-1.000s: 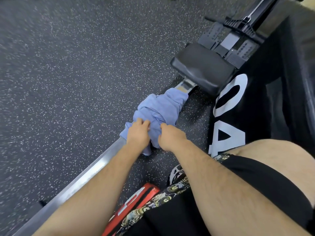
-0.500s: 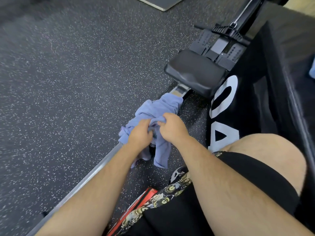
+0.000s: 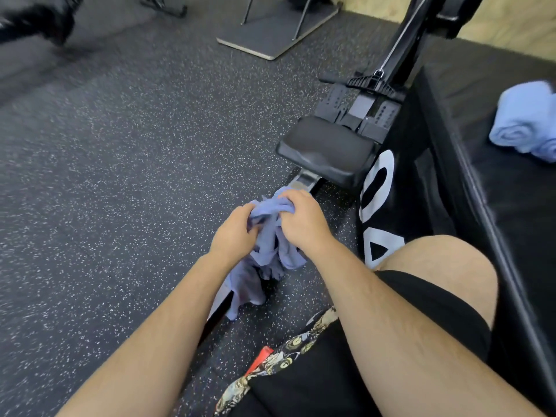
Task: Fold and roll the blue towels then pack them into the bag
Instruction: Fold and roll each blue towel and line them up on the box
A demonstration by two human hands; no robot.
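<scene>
Crumpled blue towel (image 3: 272, 251) bunched, hanging above floor; rolled towel (image 3: 525, 124) on black pad.

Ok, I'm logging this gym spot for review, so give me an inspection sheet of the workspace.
Surface: dark speckled rubber floor.
Job's things: crumpled blue towel hanging from both hands; rolled blue towel on the black padded box; bag not identifiable.
Clutter: red item low in view.
Grippers: left hand and right hand both grip the crumpled blue towel.
Cables: thin pull line beyond the rower seat.
Surroundings: flat platform.
</scene>
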